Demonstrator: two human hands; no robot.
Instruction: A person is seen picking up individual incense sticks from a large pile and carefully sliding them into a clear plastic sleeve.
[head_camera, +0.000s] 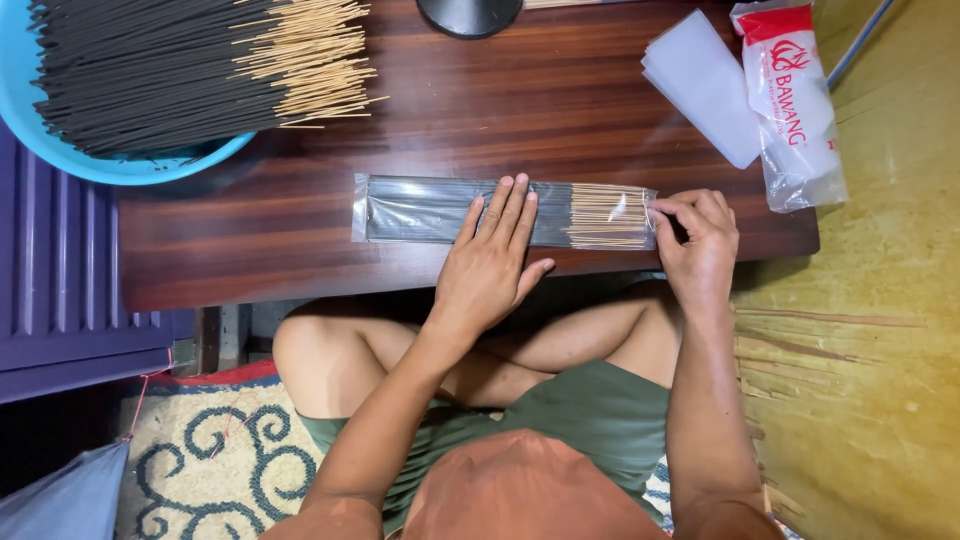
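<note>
Left hand (495, 262) lies flat, fingers spread, on the packet (505, 213) of incense sticks mid-counter (300, 250), pinning it. Right hand (700, 245) fingers pinch the packet's right end flap, likely sealing it; spare sleeves (705, 85) beyond that end.

Glossy clear plastic sleeve (455, 208); matt black sticks, polished dark wood table (560, 100)

Even, fairly bright light, sharp focus, perhaps slight glare on the table (300, 250).
</note>
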